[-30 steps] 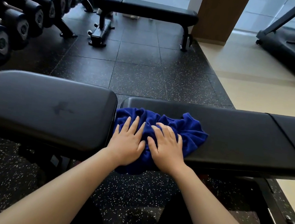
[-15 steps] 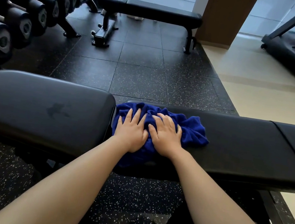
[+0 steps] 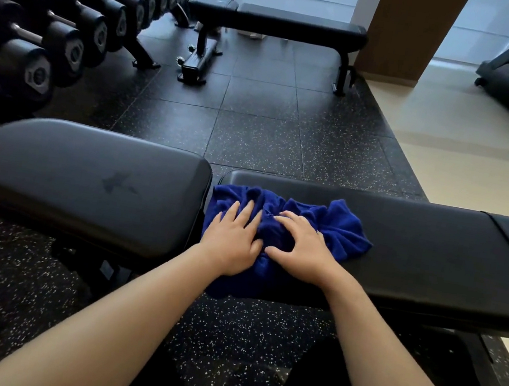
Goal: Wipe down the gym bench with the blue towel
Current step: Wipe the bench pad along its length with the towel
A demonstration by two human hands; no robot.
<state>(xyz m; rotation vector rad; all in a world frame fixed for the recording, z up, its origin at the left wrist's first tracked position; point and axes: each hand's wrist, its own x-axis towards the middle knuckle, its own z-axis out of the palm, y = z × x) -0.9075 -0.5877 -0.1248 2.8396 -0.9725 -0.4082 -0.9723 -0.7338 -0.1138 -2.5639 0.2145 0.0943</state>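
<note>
The person is leaning over the gym bench (image 3: 434, 251) and pressing both palms onto the blue towel (image 3: 340, 227). The towel is lying bunched on the long back pad, at the end just beside the gap to the seat pad (image 3: 84, 182), with its near edge hanging over the front of the bench.

The left hand (image 3: 233, 242) is lying flat, fingers nearly straight and together. It is gripping nothing and is bearing down on the cloth. The right hand (image 3: 301, 248) is resting beside it with fingers spread and slightly arched, pressing into the folds rather than closing round them.

In my judgement, two flat hands side by side are spreading the pressure so the cloth drags evenly. Most of the pad is stretching away uncovered to the right, which suggests the wiping is at an early stage. A dumbbell rack (image 3: 73, 30) and a second bench (image 3: 287, 22) are standing well apart behind.
</note>
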